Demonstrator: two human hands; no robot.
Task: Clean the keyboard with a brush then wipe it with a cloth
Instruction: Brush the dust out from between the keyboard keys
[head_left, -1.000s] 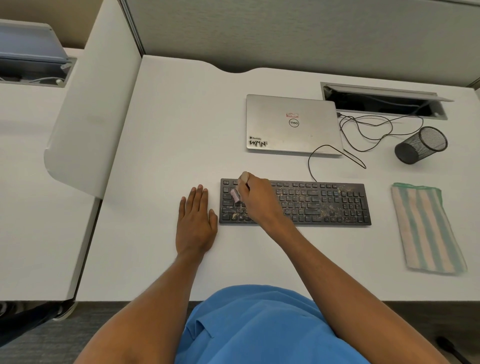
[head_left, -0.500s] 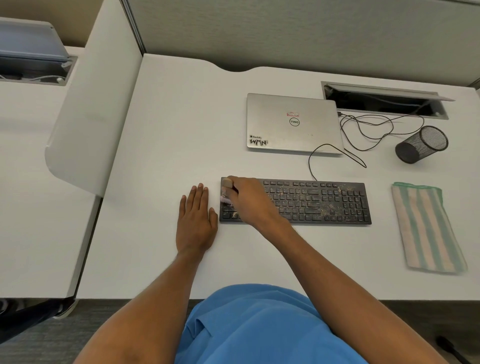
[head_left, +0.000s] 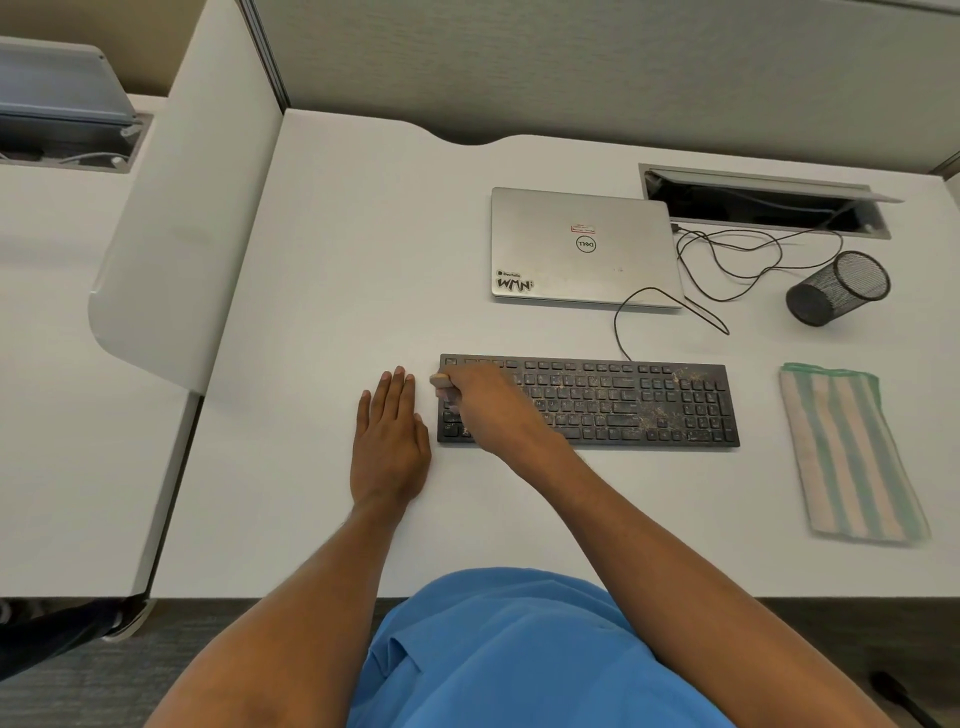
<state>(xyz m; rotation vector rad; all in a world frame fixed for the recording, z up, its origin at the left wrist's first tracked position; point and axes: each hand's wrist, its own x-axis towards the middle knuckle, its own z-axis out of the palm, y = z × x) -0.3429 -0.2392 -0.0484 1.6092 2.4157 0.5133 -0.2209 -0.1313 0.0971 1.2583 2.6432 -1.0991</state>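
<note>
Quick count from us: one keyboard (head_left: 623, 402), one brush (head_left: 440, 381), one cloth (head_left: 852, 452), one closed laptop (head_left: 582, 249), one mesh cup (head_left: 836, 288) and two bare hands.

The right hand (head_left: 483, 410) sits over the left end of the keyboard with its fingers curled round the brush. Only the rounded tan tip of the handle pokes out past the knuckles at the far-left corner, plus a bit of pinkish stuff underneath, over the keys. We can't tell whether the bristles actually touch the keys.

The left hand (head_left: 389, 441) lies flat on the white desk (head_left: 322, 291), fingers straight and together, gripping nothing, just beside the keyboard's left edge.

The keyboard is a flat black rectangle of low plastic keys, with tan gritty specks scattered thickest toward the right end. A thin black cable (head_left: 618, 322) loops off its back edge.

The cloth is soft and folded into a long oblong with green and peach stripes. It lies flat to the right of the keyboard, well apart from both hands.

The laptop is smooth silver with stickers on its lid, and the cup is black wire mesh, tipped on its side.
</note>
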